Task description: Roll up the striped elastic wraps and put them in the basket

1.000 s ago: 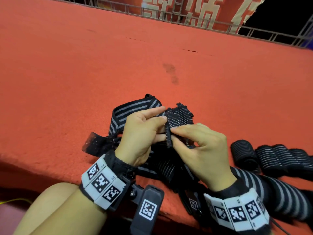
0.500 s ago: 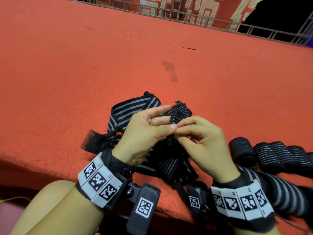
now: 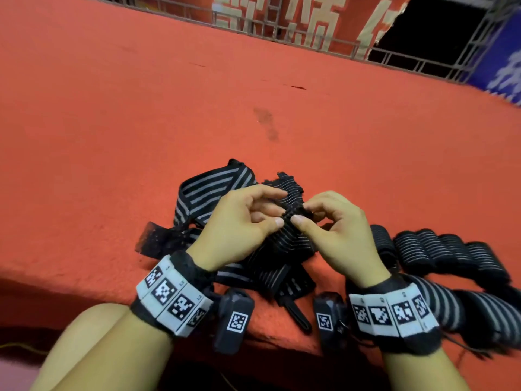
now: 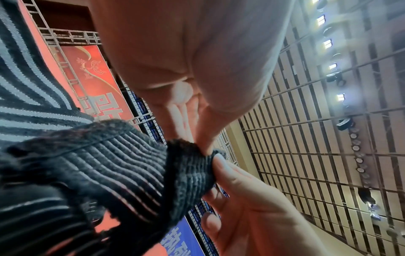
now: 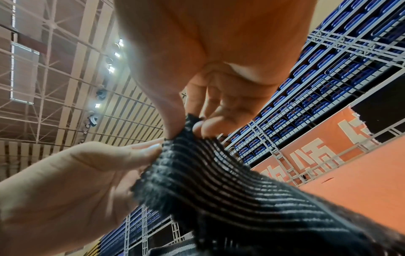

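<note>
- The striped elastic wrap (image 3: 290,210) is a ribbed black knit with thin pale stripes and a fuzzy, frayed end; both hands hold it just above a loose heap of wraps (image 3: 214,193) on the red surface.
- The left hand (image 3: 239,224) pinches the wrap's folded edge between thumb and curled fingers.
- The right hand (image 3: 335,232) pinches the same edge from the other side, its thumb tip almost meeting the left thumb.
- In the left wrist view the wrap (image 4: 122,169) bunches into a small, tight fold under the fingertips (image 4: 206,138).
- Four rolled wraps (image 3: 439,249), stubby ribbed cylinders, lie side by side to the right of the hands.
- The surface is a red felt-like carpet (image 3: 141,108) with a dark smudge (image 3: 266,122); its near edge drops away like a step.
- Behind it stand a grey metal railing (image 3: 394,55) and a red banner (image 3: 310,21) with pale characters.
- The wrist views show blue tiered seats (image 5: 317,69) and a truss ceiling with lights (image 4: 337,65).
</note>
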The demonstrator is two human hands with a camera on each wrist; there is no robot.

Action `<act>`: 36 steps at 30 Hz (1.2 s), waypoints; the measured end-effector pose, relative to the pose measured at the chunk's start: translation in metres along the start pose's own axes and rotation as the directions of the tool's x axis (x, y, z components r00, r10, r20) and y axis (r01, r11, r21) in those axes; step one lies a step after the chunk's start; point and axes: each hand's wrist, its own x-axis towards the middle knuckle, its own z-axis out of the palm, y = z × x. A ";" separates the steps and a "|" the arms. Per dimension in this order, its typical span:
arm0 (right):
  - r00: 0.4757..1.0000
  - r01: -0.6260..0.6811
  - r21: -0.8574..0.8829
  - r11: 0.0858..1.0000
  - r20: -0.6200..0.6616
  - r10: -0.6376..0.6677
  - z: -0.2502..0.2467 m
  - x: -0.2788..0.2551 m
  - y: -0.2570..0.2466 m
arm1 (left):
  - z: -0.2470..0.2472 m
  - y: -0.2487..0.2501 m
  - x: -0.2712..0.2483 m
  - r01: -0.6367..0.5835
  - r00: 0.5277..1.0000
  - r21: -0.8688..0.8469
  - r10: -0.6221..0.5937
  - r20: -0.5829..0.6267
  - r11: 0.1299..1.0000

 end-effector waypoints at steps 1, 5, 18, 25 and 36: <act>1.000 -0.012 0.009 1.000 -0.026 0.012 -0.002 0.001 -0.002 | -0.001 0.001 -0.001 -0.030 0.999 0.035 0.029 0.015 0.999; 0.992 -0.039 0.054 0.998 -0.116 0.045 -0.016 0.007 -0.017 | -0.004 0.006 0.000 -0.072 0.997 0.074 0.071 0.009 0.995; 0.992 -0.049 0.381 0.923 -0.086 0.089 -0.087 0.082 -0.076 | -0.021 0.120 0.073 -0.244 0.965 0.126 0.228 0.130 0.962; 0.990 -0.079 0.606 0.791 -0.046 0.134 -0.107 0.126 -0.126 | -0.012 0.123 0.068 -0.193 0.935 -0.080 0.208 0.289 0.978; 0.965 -0.142 0.751 0.645 -0.039 0.259 -0.126 0.136 -0.152 | -0.024 0.093 0.066 -0.157 0.970 0.096 0.135 0.202 0.983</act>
